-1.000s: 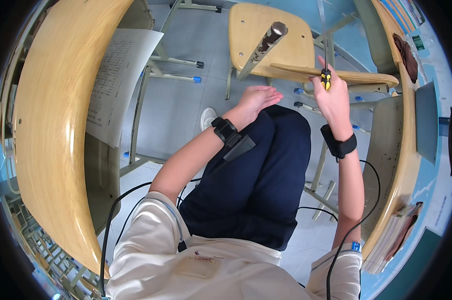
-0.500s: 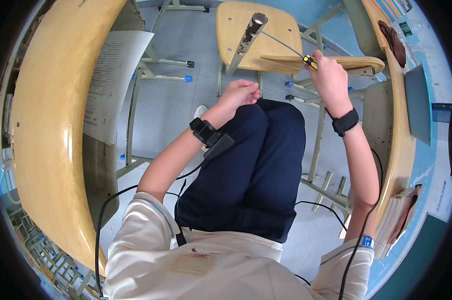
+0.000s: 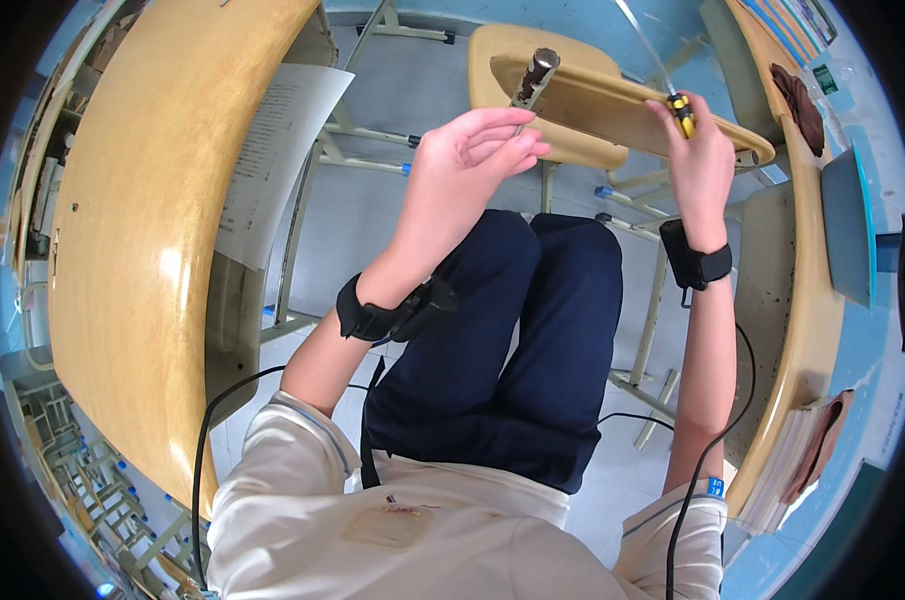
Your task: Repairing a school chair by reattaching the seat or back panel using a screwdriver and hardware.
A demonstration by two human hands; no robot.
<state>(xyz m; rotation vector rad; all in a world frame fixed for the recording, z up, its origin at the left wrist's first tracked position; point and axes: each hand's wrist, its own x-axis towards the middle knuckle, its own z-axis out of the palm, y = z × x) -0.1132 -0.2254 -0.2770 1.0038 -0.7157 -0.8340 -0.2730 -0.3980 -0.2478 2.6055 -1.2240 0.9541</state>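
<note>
My left hand [image 3: 472, 165] is raised just below the open end of a worn metal tube [image 3: 538, 75], thumb and fingers brought together. A tiny dark thing shows at its fingertips, too small to name. In my right hand [image 3: 702, 165] is a screwdriver [image 3: 681, 115] with a yellow and black handle, its shaft pointing up and away to the left. Behind it is a curved wooden chair back [image 3: 612, 100], with a wooden chair seat [image 3: 492, 50] beyond. Black bands are strapped on both wrists.
On the left stands a wooden desk [image 3: 142, 230] with printed paper [image 3: 272, 150] hanging at its edge. Another desk [image 3: 807, 280] on the right has a blue folder [image 3: 847, 230] and books [image 3: 797, 465] beside it. A black cable [image 3: 207, 430] runs along my left arm.
My left hand has risen up toward the tube. The screwdriver has moved right, away from the tube, and now points more steeply upward. The chair back appears tilted up more.
</note>
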